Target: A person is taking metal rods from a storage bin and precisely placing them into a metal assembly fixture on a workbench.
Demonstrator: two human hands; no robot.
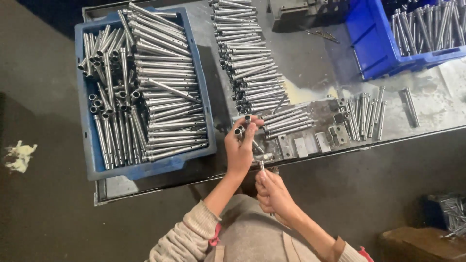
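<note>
We note the left hand [240,148] raised at the near edge of the counter [310,68], its grip closed around a small bundle of metal tubes [241,127] whose open ends point up and away. The right hand [274,194] sits nearer the body, below the counter edge, fingers pressed together on a single thin metal rod [262,167] that points up toward the left hand. Neither grip is spread.

Just right of the left hand lies a short row of tubes [289,121] on the counter, and beside them several small flat metal plates [318,141]. Farther right we see another row of tubes [366,114] and two lying apart [410,106]. A long stack of tubes [245,63] runs away from the hands toward the far side. To the left stands a blue tray [87,145] packed with tubes, some laid flat, some on end. A second blue bin [374,48], also holding tubes, sits at the far right.

Risks, in our judgement: the bundle is held over the counter edge, so a loosened grip would likely drop tubes to the floor. The rod tip is close to the left palm and could jab it. The loose rows nearby could roll if knocked by a wrist.
</note>
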